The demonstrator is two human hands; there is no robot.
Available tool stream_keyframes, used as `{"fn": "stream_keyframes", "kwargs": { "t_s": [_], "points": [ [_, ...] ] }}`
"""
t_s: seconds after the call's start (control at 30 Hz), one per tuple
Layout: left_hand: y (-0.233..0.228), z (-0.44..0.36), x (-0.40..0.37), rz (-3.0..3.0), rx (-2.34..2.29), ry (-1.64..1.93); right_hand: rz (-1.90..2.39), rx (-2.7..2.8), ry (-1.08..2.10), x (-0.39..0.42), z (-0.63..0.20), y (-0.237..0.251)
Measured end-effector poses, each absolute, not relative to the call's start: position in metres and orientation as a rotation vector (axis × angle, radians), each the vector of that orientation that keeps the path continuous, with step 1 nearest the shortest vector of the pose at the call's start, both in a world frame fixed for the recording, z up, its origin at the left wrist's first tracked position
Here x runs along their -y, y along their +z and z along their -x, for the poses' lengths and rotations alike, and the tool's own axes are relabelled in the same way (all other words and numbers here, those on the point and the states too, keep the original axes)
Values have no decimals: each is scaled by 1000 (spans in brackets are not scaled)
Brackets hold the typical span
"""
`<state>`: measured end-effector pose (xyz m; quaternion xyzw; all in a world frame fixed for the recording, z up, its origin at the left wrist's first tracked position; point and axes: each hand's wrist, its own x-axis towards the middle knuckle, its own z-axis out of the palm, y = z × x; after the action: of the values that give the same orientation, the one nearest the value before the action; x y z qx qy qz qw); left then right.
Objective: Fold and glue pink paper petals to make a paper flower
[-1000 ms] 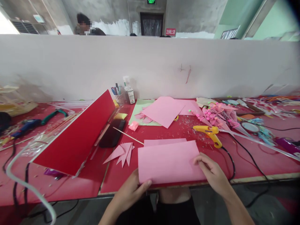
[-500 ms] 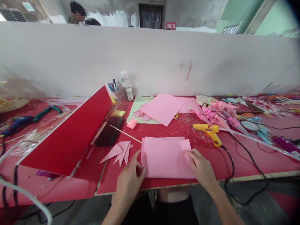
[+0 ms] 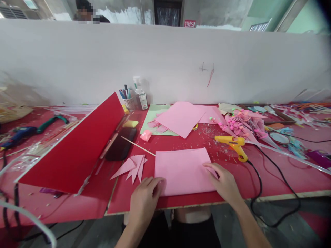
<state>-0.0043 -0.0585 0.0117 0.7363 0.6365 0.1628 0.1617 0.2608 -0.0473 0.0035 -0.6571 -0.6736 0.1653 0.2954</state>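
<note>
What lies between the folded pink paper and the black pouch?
In the head view, a thin wooden stick crosses that stretch between the pink paper and the black pouch.

No legible text on anything

Folded pink rectangular paper sheet (image 3: 182, 170): lies flat on red table (image 3: 284, 175), near front edge, approx. centre; edges aligned, long side parallel w/ table edge, surface smooth.
</note>
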Motion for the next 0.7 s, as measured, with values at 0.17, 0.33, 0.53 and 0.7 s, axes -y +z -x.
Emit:
{"fn": "stream_keyframes", "kwargs": {
  "t_s": [0.17,0.33,0.53,0.7],
  "points": [
    [14,4,59,-2142,-1888,389,1800,1872,372,43,-257,5],
    [17,1,56,-2099,-1983,230,1864,1892,289,40,-255,1],
    [19,0,52,-2036,-2007,193,1869,1905,309,40,-254,-1],
    [21,-1,52,-2087,-2000,202,1878,1886,301,41,-253,-1]
  ]
}}
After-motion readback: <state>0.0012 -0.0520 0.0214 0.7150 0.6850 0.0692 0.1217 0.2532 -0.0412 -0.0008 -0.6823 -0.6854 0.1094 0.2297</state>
